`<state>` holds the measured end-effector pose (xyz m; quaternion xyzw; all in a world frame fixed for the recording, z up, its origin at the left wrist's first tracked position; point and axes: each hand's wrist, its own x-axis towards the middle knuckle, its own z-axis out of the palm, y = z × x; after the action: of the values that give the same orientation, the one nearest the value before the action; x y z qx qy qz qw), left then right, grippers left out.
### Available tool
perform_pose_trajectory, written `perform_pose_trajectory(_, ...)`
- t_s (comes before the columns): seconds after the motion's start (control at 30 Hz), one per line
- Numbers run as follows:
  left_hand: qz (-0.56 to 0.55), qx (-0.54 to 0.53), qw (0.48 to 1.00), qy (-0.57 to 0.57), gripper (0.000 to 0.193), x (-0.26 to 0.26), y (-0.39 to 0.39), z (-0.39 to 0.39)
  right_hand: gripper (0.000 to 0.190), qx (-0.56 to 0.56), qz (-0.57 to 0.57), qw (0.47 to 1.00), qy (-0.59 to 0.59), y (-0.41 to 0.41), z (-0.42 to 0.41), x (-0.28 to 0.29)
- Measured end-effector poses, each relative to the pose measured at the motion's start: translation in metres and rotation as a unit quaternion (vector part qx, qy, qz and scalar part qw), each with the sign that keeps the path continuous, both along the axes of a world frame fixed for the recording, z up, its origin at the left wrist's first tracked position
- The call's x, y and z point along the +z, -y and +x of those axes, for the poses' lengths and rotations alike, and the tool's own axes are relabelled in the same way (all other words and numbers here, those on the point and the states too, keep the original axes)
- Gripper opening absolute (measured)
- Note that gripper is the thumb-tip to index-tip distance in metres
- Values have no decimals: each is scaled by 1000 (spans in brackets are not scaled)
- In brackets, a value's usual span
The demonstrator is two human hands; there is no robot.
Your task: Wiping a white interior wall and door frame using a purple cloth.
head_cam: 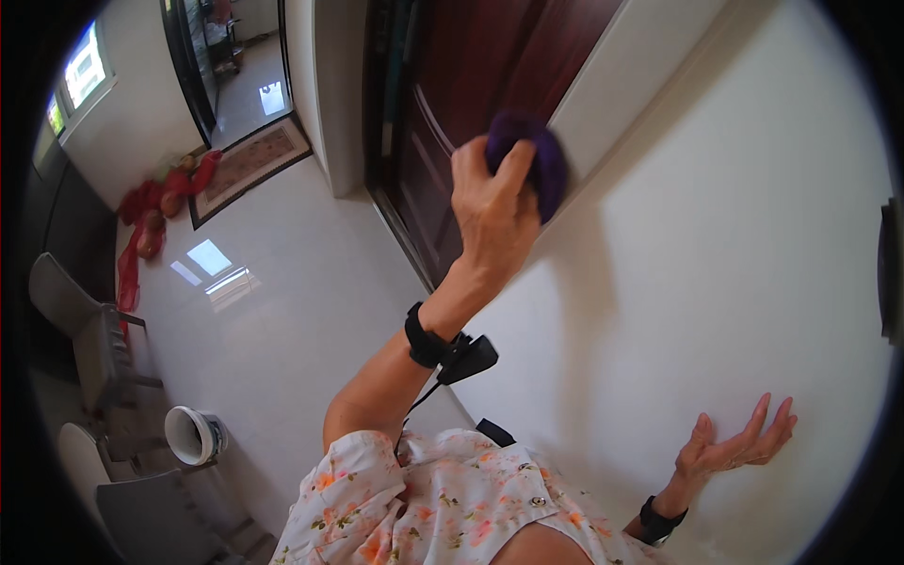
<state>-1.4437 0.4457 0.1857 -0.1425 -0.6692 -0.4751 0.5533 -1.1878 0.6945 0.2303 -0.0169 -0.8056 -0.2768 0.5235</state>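
A bunched purple cloth [551, 169] is in my left hand [494, 205], which is raised at upper centre. The cloth lies over the light door frame [590, 92], beside a dark red panelled door [473, 70]; whether it touches the frame cannot be told. My right hand [738, 448] is at lower right with its fingers spread and nothing in them, against or close to the white wall [706, 282]. Both wrists wear black straps, and a black device with a cable hangs by the left one.
Grey chairs [152, 515] and a white bucket [191, 434] stand at lower left on the glossy tiled floor [304, 282]. Red netting with round items [159, 212] lies beside a patterned mat [247, 169] at an open doorway. A dark object [891, 272] is at the right rim.
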Motion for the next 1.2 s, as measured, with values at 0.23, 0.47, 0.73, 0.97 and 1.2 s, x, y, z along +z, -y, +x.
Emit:
perform_pose_trajectory(0.23,-80,77,982,-154,39,33,-7,-11,71,-14,2,1000,10,-2,-3,0)
perform_pose_trajectory(0.47,-51,-37,998,4,42,-52,1,9,64,1,0,1000,-7,-3,-9,1)
perform_pose_trajectory(0.73,115,-225,960,124,36,-15,29,-31,61,-25,17,1000,-10,1,-15,1)
perform_pose_trajectory(0.97,105,-436,819,358,33,-48,40,-66,59,-14,36,999,-29,6,-21,3)
perform_pose_trajectory(1.2,46,-387,755,528,44,-175,55,-64,57,-6,46,998,-46,7,-30,4)
